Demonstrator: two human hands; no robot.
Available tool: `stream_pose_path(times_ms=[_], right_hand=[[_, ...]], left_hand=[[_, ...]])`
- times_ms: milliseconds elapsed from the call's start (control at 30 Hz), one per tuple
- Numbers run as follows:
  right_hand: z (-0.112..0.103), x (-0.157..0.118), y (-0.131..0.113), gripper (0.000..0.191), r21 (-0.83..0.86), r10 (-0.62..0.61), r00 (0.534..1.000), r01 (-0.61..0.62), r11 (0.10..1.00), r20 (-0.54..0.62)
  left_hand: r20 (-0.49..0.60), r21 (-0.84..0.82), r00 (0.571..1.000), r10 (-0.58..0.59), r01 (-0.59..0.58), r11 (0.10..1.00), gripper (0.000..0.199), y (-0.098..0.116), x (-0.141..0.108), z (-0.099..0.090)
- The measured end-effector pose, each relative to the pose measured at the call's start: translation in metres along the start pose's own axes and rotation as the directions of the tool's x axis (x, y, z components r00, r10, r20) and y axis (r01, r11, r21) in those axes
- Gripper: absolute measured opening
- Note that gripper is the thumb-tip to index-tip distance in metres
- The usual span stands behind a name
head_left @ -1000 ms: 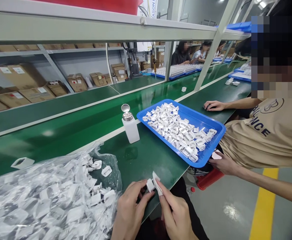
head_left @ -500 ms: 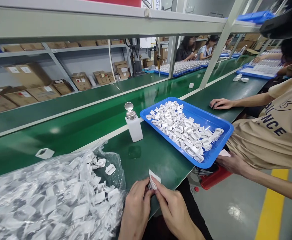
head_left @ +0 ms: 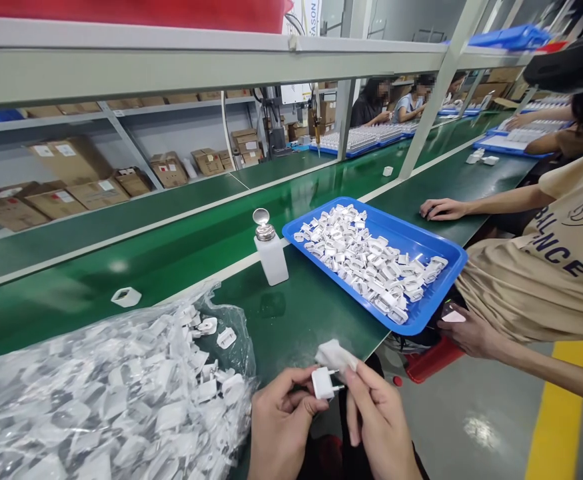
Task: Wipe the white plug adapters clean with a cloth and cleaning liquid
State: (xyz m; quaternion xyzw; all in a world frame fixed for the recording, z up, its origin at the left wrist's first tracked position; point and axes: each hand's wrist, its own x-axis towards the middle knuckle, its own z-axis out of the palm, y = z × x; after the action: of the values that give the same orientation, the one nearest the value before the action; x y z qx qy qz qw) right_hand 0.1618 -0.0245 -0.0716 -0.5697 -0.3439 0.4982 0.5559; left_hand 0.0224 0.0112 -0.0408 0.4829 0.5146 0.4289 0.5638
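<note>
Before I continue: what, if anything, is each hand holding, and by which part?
Left hand holds a white two-pin plug by its body; right hand pinches a white cloth by one end.

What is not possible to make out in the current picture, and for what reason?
All in the head view:
- far side of the white plug: turned away, partly behind the left hand's fingers
- lower pieces in the plastic bag: under other pieces and glare
- top of the red container: cut off by the upper edge
- print on the box labels: too small
</note>
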Motion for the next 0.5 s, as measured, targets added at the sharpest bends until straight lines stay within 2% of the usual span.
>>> stream_pose_path(times_ms=[133,233,300,400,500], right_hand=[[0.019,-0.009,-0.004,0.050,0.344,0.108,0.984,-0.152,0.927,0.141],[0.023,-0.015,-0.005,0.055,0.433,0.162,0.967,-0.234,0.870,0.198],[0.023,-0.017,-0.006,0.057,0.444,0.173,0.959,-0.259,0.858,0.225],[0.026,-0.022,-0.008,0.062,0.430,0.208,0.961,-0.269,0.862,0.184],[0.032,-0.030,-0.006,0.066,0.351,0.243,0.969,-0.245,0.904,0.053]], left_hand=[[-0.124,-0.086,0.990,0.071,-0.082,0.993,0.019,-0.002,-0.011,0.013],[-0.233,-0.045,0.953,0.194,-0.210,0.977,0.019,-0.014,-0.015,0.016],[-0.265,-0.023,0.932,0.247,-0.262,0.965,0.019,-0.020,-0.017,0.016],[-0.305,-0.004,0.921,0.242,-0.256,0.967,0.022,-0.021,-0.016,0.015],[-0.299,-0.049,0.944,0.142,-0.164,0.985,0.025,-0.014,-0.011,0.011]])
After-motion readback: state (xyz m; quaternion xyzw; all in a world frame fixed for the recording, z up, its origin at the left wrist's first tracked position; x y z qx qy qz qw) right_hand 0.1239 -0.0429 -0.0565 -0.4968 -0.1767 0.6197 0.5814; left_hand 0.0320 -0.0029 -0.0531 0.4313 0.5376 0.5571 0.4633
